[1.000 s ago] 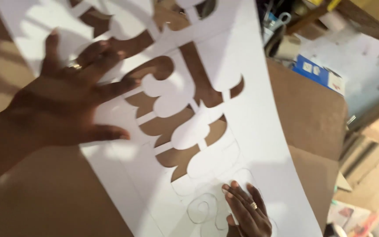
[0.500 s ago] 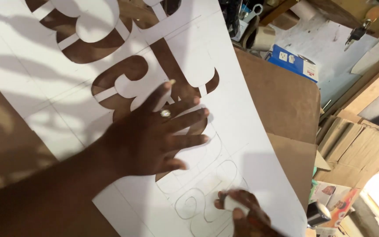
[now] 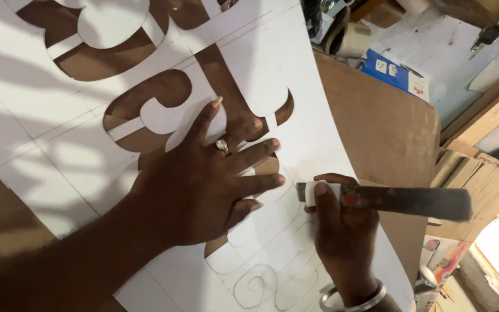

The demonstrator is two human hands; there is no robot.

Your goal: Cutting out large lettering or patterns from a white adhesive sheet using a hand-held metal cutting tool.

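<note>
A flat blue rectangular box (image 3: 395, 74) with white patches lies well beyond the right hand (image 3: 342, 231), past the fingertips. A colourful printed package (image 3: 443, 260) sits just right of that wrist.

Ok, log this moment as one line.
left hand flat on white stencil sheet | right hand grips flat blade | brown board beneath

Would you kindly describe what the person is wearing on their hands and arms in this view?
Both forearms are bare, with no sleeves in view. The left hand wears a ring with a small round setting on one finger. The right hand has a plain silver-coloured bangle around the wrist. No gloves or watch show.
</note>
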